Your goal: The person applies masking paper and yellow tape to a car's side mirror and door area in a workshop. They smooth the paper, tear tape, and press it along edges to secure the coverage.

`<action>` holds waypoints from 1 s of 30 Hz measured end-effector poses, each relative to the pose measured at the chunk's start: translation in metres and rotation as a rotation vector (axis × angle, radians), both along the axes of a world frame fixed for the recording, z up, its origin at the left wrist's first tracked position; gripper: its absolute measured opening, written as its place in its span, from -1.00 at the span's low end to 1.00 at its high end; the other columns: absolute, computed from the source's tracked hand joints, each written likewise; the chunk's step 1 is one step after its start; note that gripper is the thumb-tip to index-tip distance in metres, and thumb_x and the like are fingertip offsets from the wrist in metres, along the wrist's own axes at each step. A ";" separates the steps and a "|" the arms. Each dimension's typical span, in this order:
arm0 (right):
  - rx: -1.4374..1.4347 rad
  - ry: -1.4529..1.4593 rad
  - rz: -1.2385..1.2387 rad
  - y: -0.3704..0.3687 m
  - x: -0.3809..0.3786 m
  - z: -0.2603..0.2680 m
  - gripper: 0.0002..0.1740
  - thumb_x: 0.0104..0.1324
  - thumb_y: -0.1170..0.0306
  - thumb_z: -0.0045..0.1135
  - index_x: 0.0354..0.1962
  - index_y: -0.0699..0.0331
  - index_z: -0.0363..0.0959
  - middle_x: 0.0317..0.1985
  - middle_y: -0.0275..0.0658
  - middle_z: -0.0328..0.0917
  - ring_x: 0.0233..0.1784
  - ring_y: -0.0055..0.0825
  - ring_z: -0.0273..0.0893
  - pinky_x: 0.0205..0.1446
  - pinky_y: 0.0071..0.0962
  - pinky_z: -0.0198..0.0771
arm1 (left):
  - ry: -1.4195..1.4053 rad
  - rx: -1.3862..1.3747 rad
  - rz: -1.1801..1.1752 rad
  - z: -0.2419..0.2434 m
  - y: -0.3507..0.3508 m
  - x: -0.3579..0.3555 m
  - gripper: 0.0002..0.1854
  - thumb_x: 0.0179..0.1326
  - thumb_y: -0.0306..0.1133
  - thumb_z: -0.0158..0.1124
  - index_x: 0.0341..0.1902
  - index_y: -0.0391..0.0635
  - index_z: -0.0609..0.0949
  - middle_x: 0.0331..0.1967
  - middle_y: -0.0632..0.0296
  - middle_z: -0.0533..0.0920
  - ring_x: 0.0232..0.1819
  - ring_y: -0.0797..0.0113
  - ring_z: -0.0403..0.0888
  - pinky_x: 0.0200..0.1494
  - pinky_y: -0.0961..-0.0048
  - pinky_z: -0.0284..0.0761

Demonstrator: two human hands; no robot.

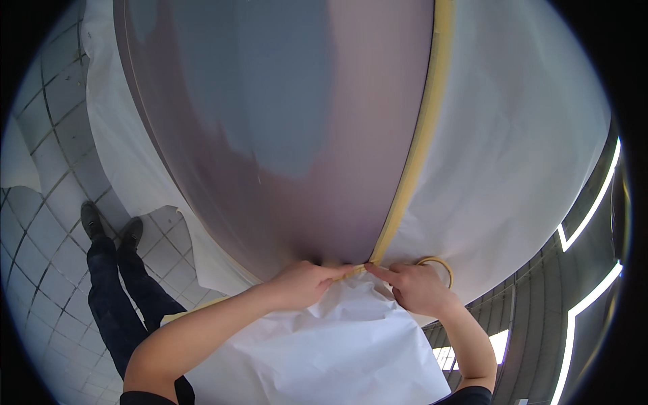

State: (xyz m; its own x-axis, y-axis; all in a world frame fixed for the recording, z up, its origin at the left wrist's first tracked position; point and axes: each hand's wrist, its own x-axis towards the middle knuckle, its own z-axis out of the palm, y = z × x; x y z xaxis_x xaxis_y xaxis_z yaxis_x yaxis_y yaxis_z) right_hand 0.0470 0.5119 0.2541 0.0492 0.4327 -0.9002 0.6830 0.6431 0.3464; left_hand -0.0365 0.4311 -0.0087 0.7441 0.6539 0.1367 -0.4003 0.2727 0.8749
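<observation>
A painted vehicle body panel (349, 126) with a grey primer-like patch (283, 101) lies before me. Yellow masking tape (412, 177) runs along its right edge, joining white masking paper (506, 142). At the panel's lower end, my left hand (298, 286) rests its extended index finger on a short tape strip (354, 272) at the top of a crumpled white sheet (334, 349). My right hand (417, 288) touches the corner where the tapes meet with its index finger. Its other fingers are curled, partly hidden, around a roll of masking tape (448, 268).
More white paper (114, 147) hangs along the panel's left side, above a tiled floor (66, 147). My legs (114, 298) and dark shoes show at the left. Another white sheet (17, 157) is at the far left. Bright ceiling lights (590, 298) appear at the right.
</observation>
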 end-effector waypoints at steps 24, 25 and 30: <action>-0.137 -0.161 -0.093 0.012 -0.018 -0.015 -0.09 0.22 0.69 0.05 0.50 -0.17 0.38 -0.10 -0.21 0.63 -0.10 -0.17 0.63 -0.07 -0.16 0.51 | 0.225 0.457 0.167 -0.036 -0.024 -0.017 -0.15 0.24 -0.66 0.06 0.61 0.33 0.41 -0.38 0.03 0.64 -0.33 0.04 0.70 -0.21 0.11 0.65; -0.140 -0.172 -0.106 0.012 -0.021 -0.016 -0.09 0.23 0.69 0.05 0.50 -0.17 0.38 -0.09 -0.21 0.64 -0.08 -0.18 0.64 -0.05 -0.16 0.52 | 0.204 0.441 0.197 -0.037 -0.031 -0.012 -0.14 0.25 -0.65 0.06 0.62 0.34 0.38 -0.37 0.04 0.64 -0.33 0.04 0.70 -0.22 0.11 0.65; -0.157 -0.197 -0.166 0.015 -0.029 -0.022 -0.13 0.26 0.69 0.01 0.49 -0.17 0.39 0.03 -0.24 0.68 0.01 -0.19 0.68 0.02 -0.17 0.54 | 0.070 0.336 0.440 -0.044 -0.061 0.026 -0.13 0.29 -0.64 0.07 0.65 0.39 0.33 -0.37 0.06 0.63 -0.32 0.02 0.70 -0.21 0.09 0.65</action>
